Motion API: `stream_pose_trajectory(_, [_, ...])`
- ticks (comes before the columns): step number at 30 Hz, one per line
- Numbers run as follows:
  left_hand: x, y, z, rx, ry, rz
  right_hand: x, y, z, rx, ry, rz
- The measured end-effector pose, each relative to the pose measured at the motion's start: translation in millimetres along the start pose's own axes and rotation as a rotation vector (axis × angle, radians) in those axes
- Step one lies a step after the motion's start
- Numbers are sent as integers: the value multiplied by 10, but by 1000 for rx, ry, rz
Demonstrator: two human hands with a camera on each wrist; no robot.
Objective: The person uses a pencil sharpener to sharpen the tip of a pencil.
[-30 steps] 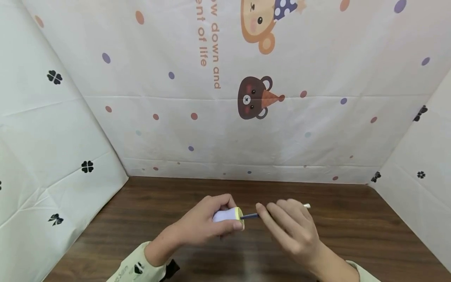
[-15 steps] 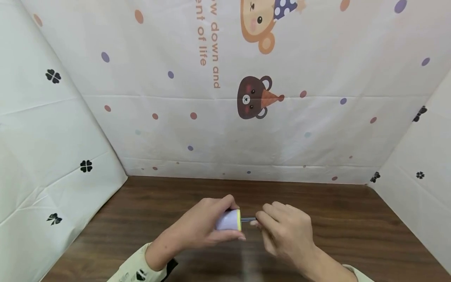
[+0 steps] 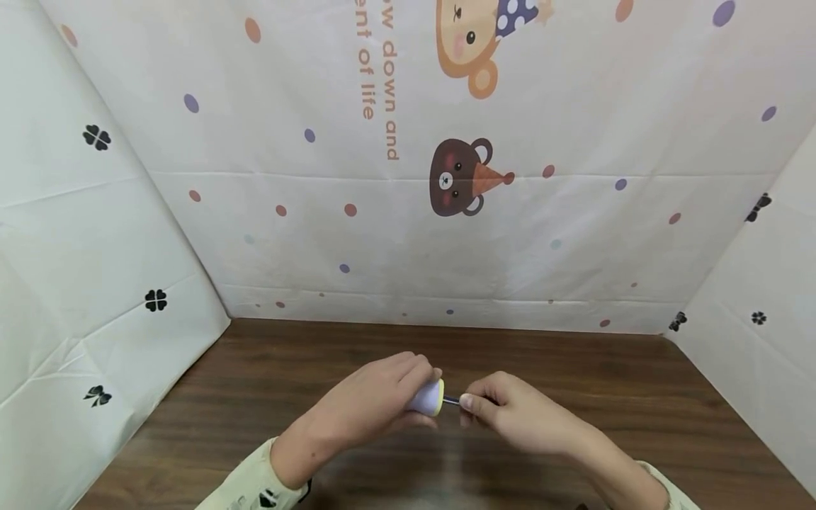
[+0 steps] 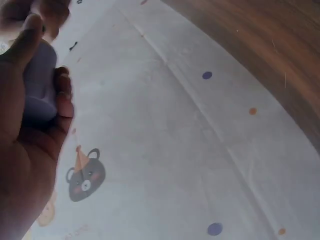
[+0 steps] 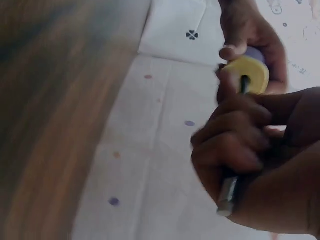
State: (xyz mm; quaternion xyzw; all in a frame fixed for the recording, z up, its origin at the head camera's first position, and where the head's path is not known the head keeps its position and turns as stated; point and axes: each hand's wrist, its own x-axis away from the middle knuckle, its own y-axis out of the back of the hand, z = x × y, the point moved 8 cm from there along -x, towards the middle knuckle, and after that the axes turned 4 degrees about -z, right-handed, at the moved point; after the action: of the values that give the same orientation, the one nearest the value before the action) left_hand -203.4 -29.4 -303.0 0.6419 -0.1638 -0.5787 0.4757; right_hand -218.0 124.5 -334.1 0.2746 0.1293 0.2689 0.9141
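My left hand (image 3: pixel 366 397) grips a lilac pencil sharpener (image 3: pixel 426 399) from the left side, its palm covering most of the body. The sharpener's yellow end (image 5: pixel 258 75) faces right, and a dark pencil (image 3: pixel 450 401) goes into its hole. Close to that end, my right hand (image 3: pixel 519 416) pinches the pencil between thumb and curled fingers. In the right wrist view, the pencil's silvery back end (image 5: pixel 227 200) sticks out below the fingers. The left wrist view shows the sharpener body (image 4: pixel 40 82) lying along the left palm. The pencil's tip is hidden inside.
Both hands are above a dark wooden table (image 3: pixel 306 347). A pale printed cloth (image 3: pixel 287 241) rises behind it, with a bear figure (image 3: pixel 455 177). White cloth side walls (image 3: pixel 108 340) stand at left and right.
My right hand has turned, from fingers stretched along the pencil, through a knuckles-up curl, to a thumb-side pinch. The left hand has rolled over the sharpener, covering more of it.
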Motion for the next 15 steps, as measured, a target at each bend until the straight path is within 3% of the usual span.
stream_pose_trajectory(3, [15, -29, 81, 45, 74, 34, 23, 100, 155, 284, 177, -211])
stream_pose_trajectory(6, [39, -27, 178, 179, 171, 50, 96, 148, 428, 557, 488, -480])
stream_pose_trajectory(9, [68, 8, 260, 443, 280, 27, 278, 119, 745, 778, 919, -739])
stream_pose_trajectory(12, [67, 49, 270, 742, 323, -6, 509, 48, 947, 929, 1320, -986])
stream_pose_trajectory(15, [43, 76, 222, 975, 316, 0, 651, 4, 1014, 989, 1549, -1143])
